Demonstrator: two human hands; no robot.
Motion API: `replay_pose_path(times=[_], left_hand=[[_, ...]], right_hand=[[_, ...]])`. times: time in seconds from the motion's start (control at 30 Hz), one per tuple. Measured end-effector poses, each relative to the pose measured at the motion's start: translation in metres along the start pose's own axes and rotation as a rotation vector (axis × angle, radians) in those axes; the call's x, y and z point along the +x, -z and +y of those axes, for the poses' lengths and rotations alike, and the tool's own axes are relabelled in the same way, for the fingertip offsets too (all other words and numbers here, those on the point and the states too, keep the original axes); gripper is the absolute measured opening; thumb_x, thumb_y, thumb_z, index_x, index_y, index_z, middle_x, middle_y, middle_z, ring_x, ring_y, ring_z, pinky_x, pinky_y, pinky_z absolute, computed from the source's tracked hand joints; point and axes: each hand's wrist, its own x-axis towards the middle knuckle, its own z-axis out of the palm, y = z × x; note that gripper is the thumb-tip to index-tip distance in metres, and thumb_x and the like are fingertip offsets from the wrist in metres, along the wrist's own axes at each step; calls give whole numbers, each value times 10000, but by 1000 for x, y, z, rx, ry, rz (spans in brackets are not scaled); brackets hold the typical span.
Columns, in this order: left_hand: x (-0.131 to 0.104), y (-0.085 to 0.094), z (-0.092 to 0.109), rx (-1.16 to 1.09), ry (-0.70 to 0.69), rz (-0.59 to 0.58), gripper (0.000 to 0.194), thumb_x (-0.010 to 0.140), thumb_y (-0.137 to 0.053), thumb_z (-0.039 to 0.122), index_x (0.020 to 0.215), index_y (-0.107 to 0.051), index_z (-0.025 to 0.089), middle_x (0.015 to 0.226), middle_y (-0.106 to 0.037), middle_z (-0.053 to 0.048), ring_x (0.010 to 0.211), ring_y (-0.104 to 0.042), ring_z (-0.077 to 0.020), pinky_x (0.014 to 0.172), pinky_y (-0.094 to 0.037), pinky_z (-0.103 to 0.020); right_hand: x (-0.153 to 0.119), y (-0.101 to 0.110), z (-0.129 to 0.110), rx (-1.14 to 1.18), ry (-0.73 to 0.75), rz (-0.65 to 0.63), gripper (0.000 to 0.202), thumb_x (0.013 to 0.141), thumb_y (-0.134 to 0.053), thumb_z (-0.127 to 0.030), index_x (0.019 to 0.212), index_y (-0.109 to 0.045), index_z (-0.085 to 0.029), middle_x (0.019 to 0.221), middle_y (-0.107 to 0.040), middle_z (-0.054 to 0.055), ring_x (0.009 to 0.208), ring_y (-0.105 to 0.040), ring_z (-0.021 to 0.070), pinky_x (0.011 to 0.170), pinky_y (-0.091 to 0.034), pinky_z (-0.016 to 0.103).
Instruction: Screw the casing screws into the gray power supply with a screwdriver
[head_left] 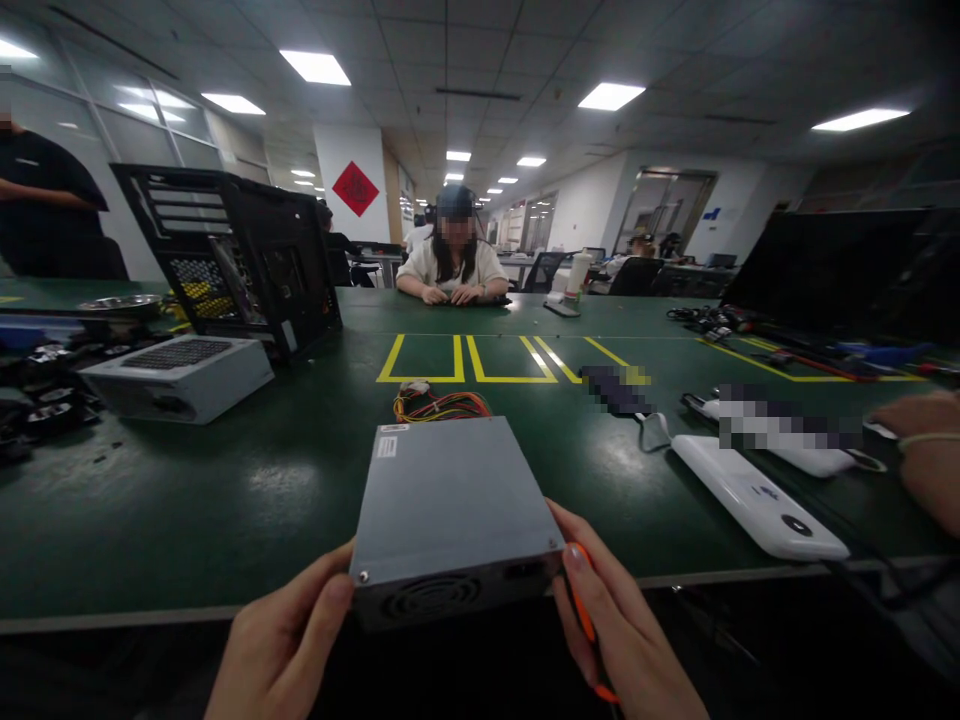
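Note:
A grey metal computer power supply is gripped between my two hands at the table's front edge. Its fan grille and socket side face me, and a bundle of coloured cables lies at its far side. My left hand is closed on the near left corner, thumb against the casing. On the opposite corner my right hand is closed too. A slim orange object also sits in the right hand, its kind mostly hidden by the fingers.
An open black computer case and a second power supply stand at left. White power banks lie at right, near another person's hand. A person sits opposite. Yellow tape marks the green table.

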Motion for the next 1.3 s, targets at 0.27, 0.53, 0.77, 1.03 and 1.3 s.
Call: replay_pose_path(times=[0.27, 0.53, 0.77, 1.03, 1.3], left_hand=[[53, -25, 39, 207, -29, -250, 544, 879, -217, 537, 911, -682, 257, 762, -698, -36, 697, -643, -228, 635, -455, -286], [132, -43, 35, 536, -235, -437, 507, 904, -165, 402, 926, -615, 169, 769, -651, -108, 711, -613, -246, 596, -360, -278], [196, -63, 23, 339, -179, -469, 505, 888, -213, 439, 716, -590, 150, 770, -645, -115, 734, -602, -226, 665, -397, -271], [224, -77, 10, 237, -110, -369, 477, 868, -260, 431, 671, -593, 152, 719, -640, -87, 742, -591, -217, 656, -385, -248], [232, -84, 5, 260, -25, -286, 500, 873, -266, 407, 577, -567, 139, 505, -490, -49, 593, -530, -195, 577, -341, -258]], right_hand=[[43, 20, -1, -4, -5, 20, 613, 842, -405, -547, 1322, -361, -169, 347, -359, -109, 277, -280, 72, 300, -238, 155], [109, 34, -7, -79, 9, 2, 474, 860, -390, -448, 1248, -417, -176, 311, -360, -113, 263, -318, 82, 291, -236, 146], [169, 38, -17, -119, -49, -7, 309, 900, -379, -306, 1161, -459, -162, 346, -383, -108, 267, -361, 75, 309, -265, 155], [212, 32, -10, -100, -36, 7, 256, 906, -421, -326, 1125, -464, -199, 451, -442, -101, 286, -376, 47, 325, -284, 149], [230, 24, 0, -49, 26, 18, 254, 909, -410, -368, 1101, -458, -209, 451, -418, -108, 310, -395, 47, 344, -315, 145]])
